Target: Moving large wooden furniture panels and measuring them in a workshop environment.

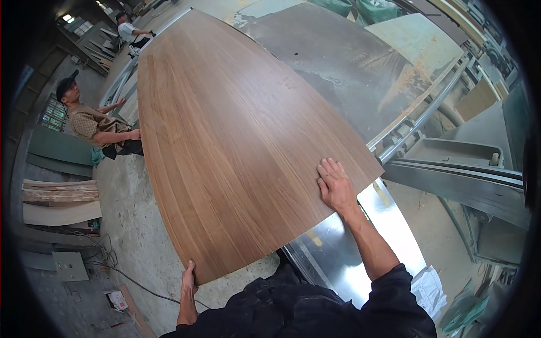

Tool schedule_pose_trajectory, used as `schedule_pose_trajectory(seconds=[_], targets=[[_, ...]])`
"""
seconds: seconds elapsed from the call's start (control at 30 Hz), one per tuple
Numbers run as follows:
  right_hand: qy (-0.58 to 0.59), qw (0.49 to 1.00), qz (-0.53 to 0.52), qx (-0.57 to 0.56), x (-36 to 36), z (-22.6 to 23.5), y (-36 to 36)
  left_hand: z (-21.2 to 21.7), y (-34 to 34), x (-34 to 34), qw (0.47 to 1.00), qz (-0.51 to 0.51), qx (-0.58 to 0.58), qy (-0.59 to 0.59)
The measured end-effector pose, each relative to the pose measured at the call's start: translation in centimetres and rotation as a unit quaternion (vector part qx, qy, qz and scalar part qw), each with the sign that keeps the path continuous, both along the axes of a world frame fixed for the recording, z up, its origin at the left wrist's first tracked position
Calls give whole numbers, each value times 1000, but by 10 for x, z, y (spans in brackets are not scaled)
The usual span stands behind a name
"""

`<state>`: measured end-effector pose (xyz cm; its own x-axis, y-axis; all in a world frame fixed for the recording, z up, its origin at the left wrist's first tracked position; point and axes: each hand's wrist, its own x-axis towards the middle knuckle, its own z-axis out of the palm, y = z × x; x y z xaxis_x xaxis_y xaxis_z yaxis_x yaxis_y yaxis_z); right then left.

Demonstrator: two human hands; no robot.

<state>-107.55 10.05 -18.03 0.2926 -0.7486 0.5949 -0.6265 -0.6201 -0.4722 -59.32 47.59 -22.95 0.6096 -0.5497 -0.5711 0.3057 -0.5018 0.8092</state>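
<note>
A large wood-grain panel [236, 146] stretches from in front of me far across to the upper left, over a metal machine table [332, 248]. My left hand [189, 277] grips its near left corner, thumb on the edge and the other fingers hidden underneath. Flat on top of the panel, close to its near right corner, lies my right hand [336, 186], with its fingers stretched forward. Under my right forearm, the bright metal surface shows past the panel's near edge.
A person [93, 121] stands at the panel's left edge with a hand against it; another person [132, 34] is farther back. Metal rails [417, 121] and a grey machine beam [456, 183] run along the right. On the left, a cable [141, 288] crosses the floor. Papers [428, 290] lie at lower right.
</note>
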Motion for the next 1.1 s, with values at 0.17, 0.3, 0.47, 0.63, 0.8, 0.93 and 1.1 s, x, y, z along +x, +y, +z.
schedule_pose_trajectory(seconds=[0.17, 0.3, 0.47, 0.63, 0.8, 0.93, 1.1], targets=[[-1, 1000, -3, -1, -2, -3, 3, -2, -1, -2, 1000, -8, -7, 7], [1, 1000, -4, 0, -2, -3, 6, 2, -1, -8, 1000, -20, -2, 2], [1, 1000, -4, 3, -1, -3, 7, 3, -3, -11, 1000, -4, 1, 3], [-5, 1000, 0, -2, 2, -5, 3, 0, -6, -7, 1000, -1, 0, -1], [-5, 1000, 2, -8, 3, -12, 0, -8, -7, -8, 1000, 7, 2, -9], [4, 1000, -2, -9, 3, -18, 1, -13, -9, -12, 1000, -1, 1, -9], [5, 1000, -3, -12, 4, -21, 2, -18, -6, -11, 1000, -15, -12, -5]])
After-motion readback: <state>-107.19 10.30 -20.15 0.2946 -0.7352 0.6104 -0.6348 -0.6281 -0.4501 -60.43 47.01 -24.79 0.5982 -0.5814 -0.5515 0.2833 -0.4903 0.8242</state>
